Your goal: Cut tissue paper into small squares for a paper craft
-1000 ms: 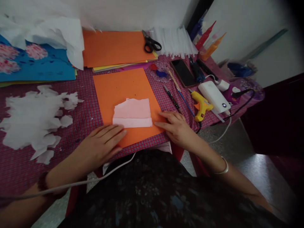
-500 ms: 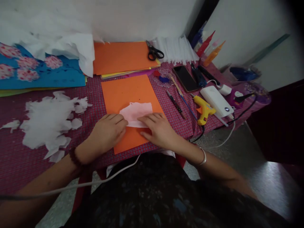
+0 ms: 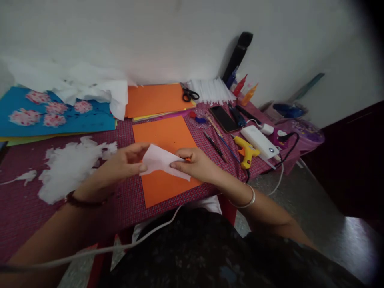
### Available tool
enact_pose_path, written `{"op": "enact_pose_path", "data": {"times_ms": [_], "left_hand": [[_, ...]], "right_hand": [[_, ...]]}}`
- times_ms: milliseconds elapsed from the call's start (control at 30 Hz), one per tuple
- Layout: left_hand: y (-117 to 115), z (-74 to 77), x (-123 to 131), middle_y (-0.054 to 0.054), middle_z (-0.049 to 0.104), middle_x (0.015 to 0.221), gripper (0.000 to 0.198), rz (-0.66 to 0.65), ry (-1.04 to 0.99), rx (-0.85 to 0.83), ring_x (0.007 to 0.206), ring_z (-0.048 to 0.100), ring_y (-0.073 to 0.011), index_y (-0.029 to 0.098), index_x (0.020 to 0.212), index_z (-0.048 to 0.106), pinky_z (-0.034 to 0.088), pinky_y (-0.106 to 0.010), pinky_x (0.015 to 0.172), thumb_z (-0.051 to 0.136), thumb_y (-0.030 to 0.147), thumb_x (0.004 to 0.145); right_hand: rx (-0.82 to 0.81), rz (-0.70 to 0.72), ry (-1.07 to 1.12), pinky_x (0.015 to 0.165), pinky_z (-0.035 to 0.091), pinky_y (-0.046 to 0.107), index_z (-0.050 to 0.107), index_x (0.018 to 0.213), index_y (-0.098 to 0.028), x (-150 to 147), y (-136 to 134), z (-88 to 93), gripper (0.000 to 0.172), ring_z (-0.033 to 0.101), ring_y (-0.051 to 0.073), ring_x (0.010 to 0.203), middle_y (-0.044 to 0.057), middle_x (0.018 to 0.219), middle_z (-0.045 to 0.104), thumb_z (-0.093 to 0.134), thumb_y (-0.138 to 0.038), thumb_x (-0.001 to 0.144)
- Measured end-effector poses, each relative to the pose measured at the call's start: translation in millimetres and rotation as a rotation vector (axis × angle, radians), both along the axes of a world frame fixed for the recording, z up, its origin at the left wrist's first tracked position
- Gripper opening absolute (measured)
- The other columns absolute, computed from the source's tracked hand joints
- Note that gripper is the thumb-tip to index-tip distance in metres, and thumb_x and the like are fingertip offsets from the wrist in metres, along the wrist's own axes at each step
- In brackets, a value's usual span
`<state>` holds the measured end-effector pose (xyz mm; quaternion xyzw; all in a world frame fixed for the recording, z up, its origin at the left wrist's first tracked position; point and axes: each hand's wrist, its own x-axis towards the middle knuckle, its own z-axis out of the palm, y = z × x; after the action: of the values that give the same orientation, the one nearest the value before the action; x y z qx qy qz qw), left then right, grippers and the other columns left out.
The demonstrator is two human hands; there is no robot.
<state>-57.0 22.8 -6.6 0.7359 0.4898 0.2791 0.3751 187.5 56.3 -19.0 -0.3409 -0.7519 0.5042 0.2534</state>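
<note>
A small piece of white tissue paper, tinted pink, is held up between both hands. My left hand pinches its left edge between thumb and fingers. My right hand grips its right part, the thumb lying on top. Beneath the piece lies an orange sheet of paper on the checked tablecloth. To the left of my left hand is a heap of torn white tissue paper.
At the back left lies a blue sheet with pink blossoms. Scissors rest on an orange paper stack. On the right are a pen, phone, yellow glue gun and white power bank. A cable crosses the lap.
Both hands have lifted the paper off the orange sheet and turned it. Before, the hands lay on it, pressing its near edge. The view has tilted up somewhat.
</note>
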Motion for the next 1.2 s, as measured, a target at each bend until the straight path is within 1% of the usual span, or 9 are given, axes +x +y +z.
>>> {"op": "enact_pose_path", "data": {"times_ms": [200,367,500,600,667,733,833,1000,1200], "left_hand": [[5,-27.3,8,-0.009,0.078,0.083,0.039,0.056,-0.307,-0.350,0.074,0.072,-0.0255,0.021,0.097,0.075,0.060,-0.038,0.065,0.071,0.055,0.078],[-6,-3.7,26,-0.005,0.075,0.073,0.032,0.427,-0.535,-0.397,0.067,0.067,-0.0197,0.017,0.078,0.074,0.057,-0.032,0.065,0.086,0.039,0.059],[-14,22.0,27,-0.003,0.071,0.070,0.026,0.526,-0.539,-0.262,0.065,0.061,-0.0179,0.017,0.076,0.073,0.050,-0.030,0.061,0.082,0.038,0.062],[-23,27.8,24,0.001,0.058,0.060,0.023,0.554,-0.252,0.043,0.056,0.048,-0.0132,0.018,0.068,0.066,0.037,-0.027,0.054,0.072,0.038,0.078],[-31,23.8,26,0.002,0.053,0.060,0.023,0.538,0.021,0.418,0.056,0.046,-0.0133,0.019,0.066,0.060,0.035,-0.028,0.054,0.067,0.030,0.085],[-40,14.2,35,-0.001,0.059,0.068,0.013,0.417,0.263,0.787,0.064,0.054,-0.0166,0.019,0.075,0.063,0.040,-0.030,0.061,0.062,0.021,0.088],[-53,-6.5,60,-0.007,0.068,0.081,0.012,0.158,0.484,0.999,0.075,0.059,-0.0213,0.016,0.093,0.068,0.044,-0.034,0.069,0.056,0.016,0.092],[-76,-29.6,89,-0.008,0.070,0.081,0.021,-0.026,0.479,0.848,0.074,0.060,-0.0228,0.015,0.087,0.068,0.042,-0.036,0.066,0.057,0.030,0.096],[-62,-12.0,45,-0.009,0.071,0.104,0.022,0.106,0.153,0.400,0.098,0.065,-0.0234,0.018,0.104,0.068,0.049,-0.038,0.087,0.054,0.033,0.097]], "right_hand": [[0.191,-0.016,-0.153,0.058,0.031,0.023,0.065,0.073,-0.016,-4,-1,2.6,0.016,0.050,0.010,0.062,-0.005,0.065,0.052,0.068,-0.023,0.087],[0.337,0.032,-0.284,0.063,0.035,0.023,0.067,0.079,-0.015,-9,5,13.1,0.015,0.056,0.012,0.067,-0.001,0.071,0.060,0.064,-0.021,0.092],[0.449,-0.004,-0.257,0.082,0.046,0.030,0.068,0.106,-0.014,-7,5,25.4,0.018,0.062,0.019,0.089,0.007,0.099,0.069,0.065,-0.017,0.090],[0.553,-0.142,-0.122,0.099,0.044,0.041,0.067,0.111,-0.015,0,-7,30.4,0.021,0.060,0.024,0.107,0.012,0.111,0.066,0.062,-0.019,0.090],[0.365,-0.134,0.034,0.095,0.047,0.040,0.068,0.102,-0.016,5,-19,25.8,0.018,0.061,0.022,0.100,0.010,0.102,0.067,0.057,-0.029,0.096],[-0.081,0.001,0.208,0.083,0.053,0.036,0.066,0.097,-0.016,10,-32,12.3,0.036,0.064,0.019,0.087,0.008,0.092,0.068,0.051,-0.048,0.100],[-0.737,0.126,0.401,0.071,0.056,0.032,0.065,0.099,-0.015,15,-46,-17.8,0.064,0.067,0.017,0.076,0.008,0.087,0.070,0.048,-0.077,0.089],[-0.998,-0.115,0.474,0.059,0.052,0.022,0.066,0.096,-0.015,22,-57,-48.3,0.042,0.062,0.011,0.062,-0.001,0.074,0.067,0.084,-0.045,0.073],[-0.906,-0.103,0.458,0.070,0.054,0.022,0.066,0.108,-0.017,33,-45,-33.7,0.044,0.065,0.011,0.076,-0.002,0.090,0.070,0.085,-0.020,0.067]]}}
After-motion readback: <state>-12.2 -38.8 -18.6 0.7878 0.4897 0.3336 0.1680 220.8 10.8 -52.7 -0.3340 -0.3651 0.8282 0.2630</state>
